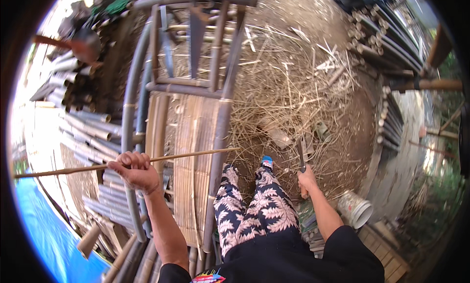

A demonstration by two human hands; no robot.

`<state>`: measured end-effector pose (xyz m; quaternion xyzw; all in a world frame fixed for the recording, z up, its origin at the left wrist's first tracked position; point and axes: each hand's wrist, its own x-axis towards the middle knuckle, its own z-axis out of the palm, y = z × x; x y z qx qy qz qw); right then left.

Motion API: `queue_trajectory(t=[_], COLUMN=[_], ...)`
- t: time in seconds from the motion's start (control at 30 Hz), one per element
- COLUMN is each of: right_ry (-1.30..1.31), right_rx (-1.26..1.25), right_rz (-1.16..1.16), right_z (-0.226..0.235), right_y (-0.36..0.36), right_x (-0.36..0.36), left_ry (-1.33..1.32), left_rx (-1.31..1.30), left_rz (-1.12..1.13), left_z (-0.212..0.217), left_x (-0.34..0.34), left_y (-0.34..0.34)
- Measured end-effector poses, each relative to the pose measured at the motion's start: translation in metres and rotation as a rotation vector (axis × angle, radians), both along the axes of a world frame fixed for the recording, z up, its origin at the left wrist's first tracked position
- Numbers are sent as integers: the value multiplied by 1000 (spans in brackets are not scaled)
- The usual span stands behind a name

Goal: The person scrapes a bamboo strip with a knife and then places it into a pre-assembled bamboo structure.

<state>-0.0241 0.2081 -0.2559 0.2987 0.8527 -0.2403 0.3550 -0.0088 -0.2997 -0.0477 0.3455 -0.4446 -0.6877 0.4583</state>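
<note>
My left hand is closed in a fist around a long, thin bamboo strip. The strip lies crosswise over a bamboo bench and sticks out on both sides of the fist. Down at my right side, my right hand grips the wooden handle of a large knife. Its dark blade points away from me, above the litter on the ground. A hand saw rests against the bench's far end frame. One loose pale sliver lies along the slatted seat.
Bamboo shavings cover the dirt floor ahead. Stacked bamboo poles line the left, with more poles at the far right. A white bucket lies tipped beside my right arm. A blue tarp spreads at the lower left.
</note>
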Motion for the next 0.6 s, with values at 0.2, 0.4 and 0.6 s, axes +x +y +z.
queue_trajectory(t=[0.2,0.4,0.6], right_ry=[88,386,432], right_rx=[3,-150,-253], right_rz=[-31,-92,-164], right_z=[-114,-256,-357], right_y=[81,98,84], right_x=[22,43,27], left_ry=[49,87,170], left_rx=[-36,-90,-109], left_rz=[-292,-375,-426], left_z=[-105,-246,-345], left_x=[-104,-154,-145], left_y=[157,260,282])
